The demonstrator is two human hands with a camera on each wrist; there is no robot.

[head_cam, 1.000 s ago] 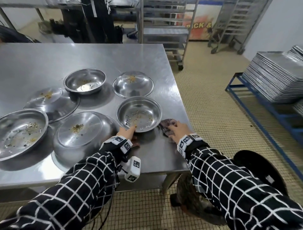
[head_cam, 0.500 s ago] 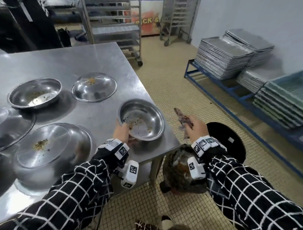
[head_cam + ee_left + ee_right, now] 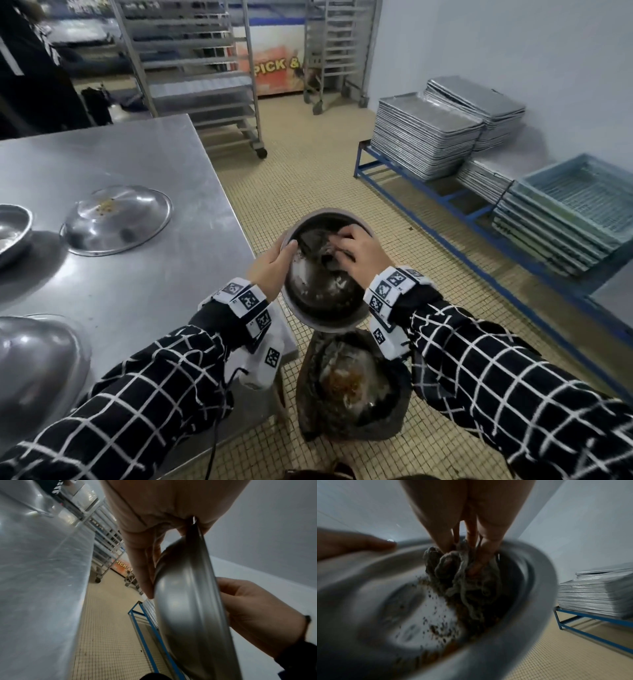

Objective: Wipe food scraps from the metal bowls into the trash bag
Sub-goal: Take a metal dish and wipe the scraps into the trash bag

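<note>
Gripping the rim of the metal bowl (image 3: 322, 291), the left hand (image 3: 270, 270) has its thumb hooked over the edge onto the inner wall while the fingers (image 3: 140, 574) lie along the curved underside, as the left wrist view shows. That bowl is off the steel table (image 3: 120, 205), held in the air just past the table's near corner and tilted toward the person, directly above the open trash bag (image 3: 349, 387) standing on the tiled floor (image 3: 308, 178). Inside the bowl, the right hand (image 3: 356, 253) has its fingers bunched down on a crumpled grey cloth (image 3: 462, 572), pressing it against the far inner wall; dark food scraps (image 3: 436, 622) speckle the bowl's bottom below the cloth. Whether the thumb pinches the cloth from beneath is hard to judge, since the right wrist view is smeared with blur. Brownish waste lies in the mouth of the bag. On the table, well apart from the held bowl, an upturned bowl (image 3: 116, 219) carries a few crumbs on its dome, and two more bowls are cut off at the left edge. Stacked metal trays (image 3: 428, 137) sit on a blue rack (image 3: 445, 212) along the wall.
</note>
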